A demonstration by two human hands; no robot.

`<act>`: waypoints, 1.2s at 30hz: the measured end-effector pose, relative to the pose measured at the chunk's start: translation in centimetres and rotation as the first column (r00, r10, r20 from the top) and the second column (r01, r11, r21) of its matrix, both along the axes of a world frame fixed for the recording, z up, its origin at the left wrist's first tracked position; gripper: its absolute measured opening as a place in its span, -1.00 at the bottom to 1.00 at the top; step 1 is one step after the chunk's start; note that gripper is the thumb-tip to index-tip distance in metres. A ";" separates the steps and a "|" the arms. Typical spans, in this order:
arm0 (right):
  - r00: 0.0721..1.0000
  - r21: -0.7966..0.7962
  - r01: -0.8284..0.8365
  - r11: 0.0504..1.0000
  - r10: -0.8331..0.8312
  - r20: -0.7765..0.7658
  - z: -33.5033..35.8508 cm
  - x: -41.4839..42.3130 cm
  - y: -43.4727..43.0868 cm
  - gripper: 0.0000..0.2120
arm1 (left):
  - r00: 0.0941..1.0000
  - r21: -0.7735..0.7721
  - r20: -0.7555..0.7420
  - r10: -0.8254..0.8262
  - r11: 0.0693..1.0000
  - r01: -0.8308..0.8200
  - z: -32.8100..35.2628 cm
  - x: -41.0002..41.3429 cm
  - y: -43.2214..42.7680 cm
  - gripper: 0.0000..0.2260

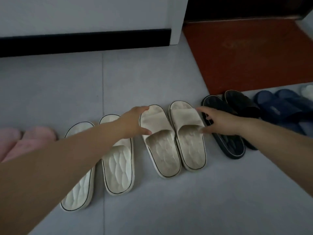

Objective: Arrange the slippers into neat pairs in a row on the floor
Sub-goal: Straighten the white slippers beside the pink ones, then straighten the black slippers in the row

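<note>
The left hand (pixel 133 122), grip splayed flat, pushes the strap of the worn beige rubber slipper (pixel 162 153); the right hand (pixel 221 122), grip likewise unclenched, pushes its mate (pixel 191 146). Press evenly inward, keeping toes level with the row on the grey tiled floor (pixel 186 209).

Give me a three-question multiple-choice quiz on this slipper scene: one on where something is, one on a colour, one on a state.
1. What lies just right of the beige pair?
A. a black pair
B. a green pair
C. a yellow pair

2. The leftmost pair is:
A. yellow
B. grey
C. pink

3. The beige pair lies:
A. side by side, soles down
B. stacked
C. upside down

Answers:
1 A: the black pair is the next one on that side.
2 C: the leftmost pair is plainly pink.
3 A: both insoles face up, with the left hand and right hand at the straps.
</note>
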State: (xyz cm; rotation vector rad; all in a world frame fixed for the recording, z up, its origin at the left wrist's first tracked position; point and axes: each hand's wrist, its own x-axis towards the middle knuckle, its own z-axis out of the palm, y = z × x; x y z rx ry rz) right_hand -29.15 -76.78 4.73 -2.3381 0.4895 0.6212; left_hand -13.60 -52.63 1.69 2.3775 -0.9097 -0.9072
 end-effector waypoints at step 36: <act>0.909 0.273 0.406 0.872 -0.417 -0.020 2.2 -12.0 -4.6 -0.13 | 0.993 -0.003 -0.109 0.034 0.999 -0.035 2.4 -8.8 -7.4 -0.18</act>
